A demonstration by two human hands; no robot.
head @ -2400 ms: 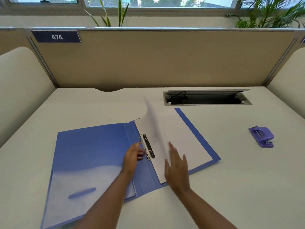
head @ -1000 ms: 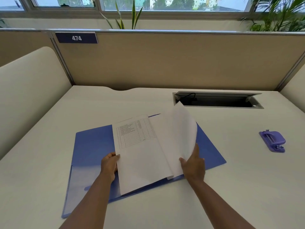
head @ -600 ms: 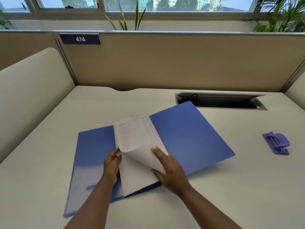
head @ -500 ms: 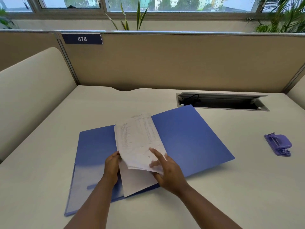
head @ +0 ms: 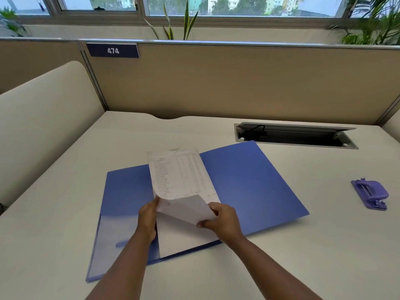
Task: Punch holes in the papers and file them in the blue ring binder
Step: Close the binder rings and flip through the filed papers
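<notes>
One blue binder [head: 249, 182], one purple hole punch [head: 370, 194], two hands, several papers [head: 179, 176].

1. There was only one camera, and it sat on the person's head.
2. It looked forward and down at the desk [head: 65, 213].
3. It was close above both arms, and it saw far windows [head: 238, 5] too.
</notes>
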